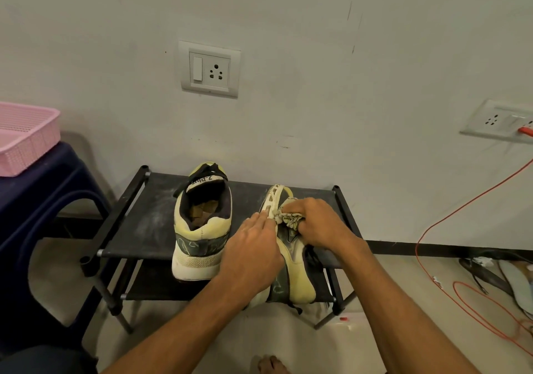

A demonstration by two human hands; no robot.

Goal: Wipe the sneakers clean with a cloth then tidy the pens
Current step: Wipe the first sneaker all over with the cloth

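The sneaker you are wiping (291,269) lies tipped on its side on the right half of the rack's top shelf (138,223). Its sole faces left and its heel hangs past the front rail toward you. That overhang is your main risk. A hard stroke pulled back toward the heel could drag the shoe off the edge, because the shelf looks like slack fabric and gives little grip.

The cloth (288,219) is bunched at the forefoot, beside the sole's edge. If it stays wadded this small you may only smear the dirt around, and a loose end could snag in the cut-outs of the sole. The shelf is also streaked with pale dust, so a cloth that trails onto it would likely carry grime back to the shoe.

The second sneaker (202,229) stands upright just left of your left wrist, and a wide elbow swing could knock it. I see no pens from here.

Your right hand (320,223) comes in from the right with its fingers curled around the cloth, pressing it onto the upper. Your left hand (251,255) lies flat along the sole side with its fingers nearly straight and together, bracing the shoe rather than gripping it.
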